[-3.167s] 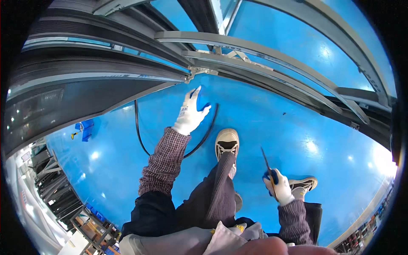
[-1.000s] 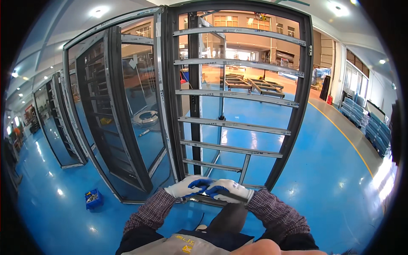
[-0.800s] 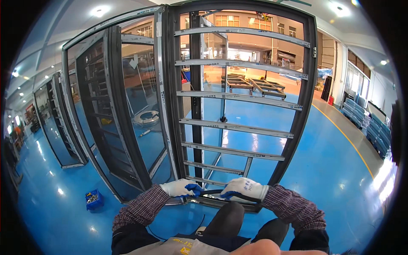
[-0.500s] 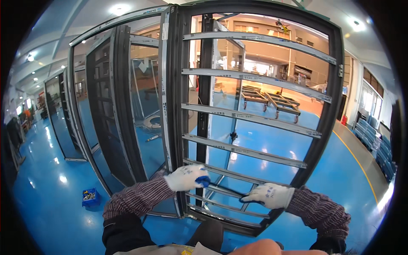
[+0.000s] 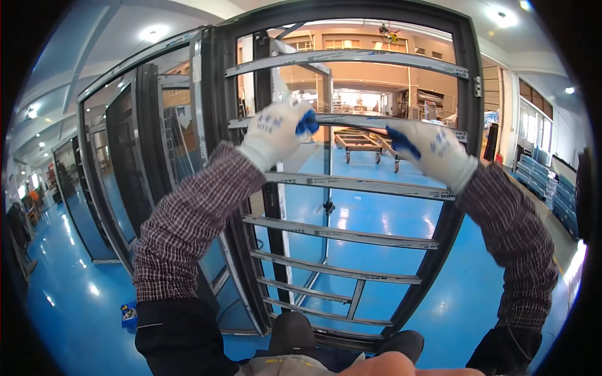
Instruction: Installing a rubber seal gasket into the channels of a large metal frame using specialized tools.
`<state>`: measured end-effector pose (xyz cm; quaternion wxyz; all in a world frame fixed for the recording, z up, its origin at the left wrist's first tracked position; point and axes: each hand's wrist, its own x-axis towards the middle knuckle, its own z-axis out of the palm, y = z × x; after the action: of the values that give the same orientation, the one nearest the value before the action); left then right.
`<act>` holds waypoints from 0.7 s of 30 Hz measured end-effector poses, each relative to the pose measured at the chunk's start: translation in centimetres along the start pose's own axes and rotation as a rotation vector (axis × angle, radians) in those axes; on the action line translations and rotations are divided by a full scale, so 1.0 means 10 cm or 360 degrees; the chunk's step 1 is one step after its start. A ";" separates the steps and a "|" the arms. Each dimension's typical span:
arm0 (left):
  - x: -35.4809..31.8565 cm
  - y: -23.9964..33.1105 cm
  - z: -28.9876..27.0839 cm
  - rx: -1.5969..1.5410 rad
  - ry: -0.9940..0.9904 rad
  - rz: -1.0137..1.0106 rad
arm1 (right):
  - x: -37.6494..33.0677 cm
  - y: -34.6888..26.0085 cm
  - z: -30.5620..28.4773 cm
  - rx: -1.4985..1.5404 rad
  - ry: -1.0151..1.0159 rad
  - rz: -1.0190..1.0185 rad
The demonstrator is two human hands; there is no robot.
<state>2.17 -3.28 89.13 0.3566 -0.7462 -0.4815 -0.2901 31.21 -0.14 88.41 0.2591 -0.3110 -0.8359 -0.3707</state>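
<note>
Glossy blue floor point(image 5: 75, 319) all around the dark barred frame point(image 5: 471, 56). To the left of the frame, a row of glazed panels point(image 5: 119, 153), with a small blue box point(image 5: 128, 318) low on the same side. Behind the frame, visible between pale bars point(image 5: 351, 182), low wheeled trolleys point(image 5: 357, 139); beyond it to the right, stacked blue pieces point(image 5: 533, 172).

High in front of the frame, two white-gloved hands. Left hand point(image 5: 282, 130) near the frame's left side, curled tight around one end of a thin dark strip point(image 5: 351, 127). Right hand point(image 5: 434, 150) towards the frame's right side, narrowed at the fingertips, apparently pinching the other end. Strip nearly level between both, just below the frame's second bar from the top. Impossible to tell whether touching that bar or merely in front of it.

Step in hand, seemingly: holding the strip out straight before the frame. Next move probably calling for an even pull, level wrists and a firmer right-hand pinch.
</note>
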 end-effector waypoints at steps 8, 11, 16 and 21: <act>1.37 -0.19 -0.27 0.0422 0.0464 -0.0248 | 0.97 0.90 -0.51 -0.0893 0.0580 0.0301; 1.93 0.05 -0.30 0.0263 0.0381 -0.0347 | 1.31 1.64 -0.40 -0.0687 0.0595 0.0442; 2.83 -1.11 -0.84 0.0605 0.0041 0.0106 | 1.86 1.57 -0.74 -0.0844 0.0675 0.0737; 2.58 -0.45 -0.34 0.0156 0.0588 0.0228 | 1.63 1.97 -0.50 -0.1068 0.0589 0.0907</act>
<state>7.20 8.40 112.26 0.4945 -0.6943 -0.3672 -0.3722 35.32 11.75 111.19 0.3803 -0.5232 -0.4913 -0.5834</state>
